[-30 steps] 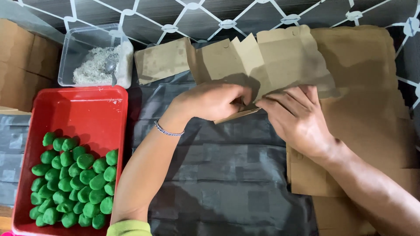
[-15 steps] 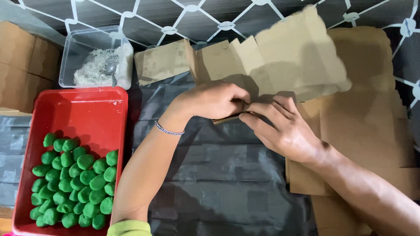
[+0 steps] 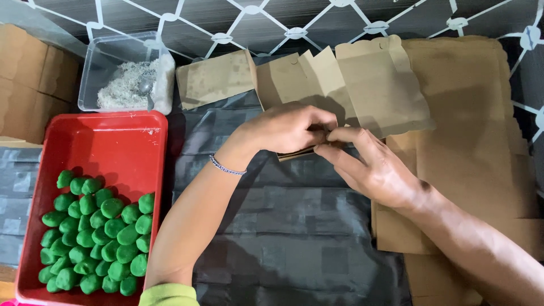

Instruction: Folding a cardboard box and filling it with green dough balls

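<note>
While both hands meet over the middle of the desk (image 3: 294,249), they work one brown card blank (image 3: 340,85) between them: the left hand (image 3: 286,127) curls its fingers (image 3: 317,122) down onto the blank's near edge, pinching it, and the right hand (image 3: 377,170) presses its fingers (image 3: 348,136) against the same edge from the other side, so the fingertips of the two hands touch. That edge shows as a thin folded lip just below the left hand's knuckles, while the rest of the blank stands tilted up behind the hands, its flaps and notches spread toward the far side. A thin bracelet (image 3: 226,166) circles the left wrist. To the right lies a stack of flat brown sheets (image 3: 470,141), touching the blank and running under the right forearm. One more brown piece (image 3: 215,79) lies flat just left of the blank. At the left edge a red tray (image 3: 107,147) holds a heap of green balls (image 3: 96,232) (crowded into its near half, with the far half bare). Behind the tray stands a clear tub (image 3: 96,62) with white shreds (image 3: 124,85) inside. Black sheeting covers the desk under the arms, and a patterned dark wall with white lines runs along the back.
</note>
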